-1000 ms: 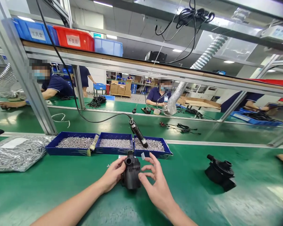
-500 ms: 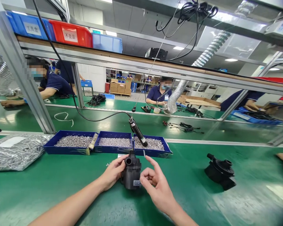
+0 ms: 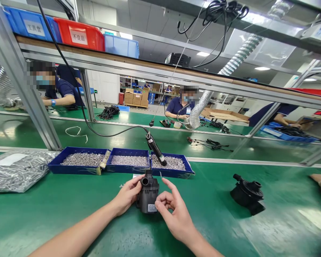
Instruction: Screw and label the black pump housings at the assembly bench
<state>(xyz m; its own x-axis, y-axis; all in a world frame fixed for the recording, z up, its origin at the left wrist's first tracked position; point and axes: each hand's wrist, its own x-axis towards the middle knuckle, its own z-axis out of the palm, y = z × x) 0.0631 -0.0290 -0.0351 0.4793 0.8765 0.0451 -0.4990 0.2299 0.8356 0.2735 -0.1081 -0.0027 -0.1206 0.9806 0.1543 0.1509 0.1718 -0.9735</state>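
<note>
My left hand is closed around the left side of a black pump, which stands upright on the bench with a round port facing me. A small pale label with print too small to read sits low on its front. My right hand is at the pump's right side, its thumb tip against the label's edge. Its index finger stretches upward, apart from the thumb, with a thin pale strip at its tip; the other fingers curl. An electric screwdriver hangs behind the pump, over the right-hand screw bin.
Two more blue bins of small metal parts stand to the left, beside a clear bag of screws. Another black pump lies at right. A metal frame post rises at left. Co-workers sit across the bench.
The pump and my hands have shifted slightly left in view, and the label shows a little further left on the pump. A co-worker at far left has drawn an arm back.
</note>
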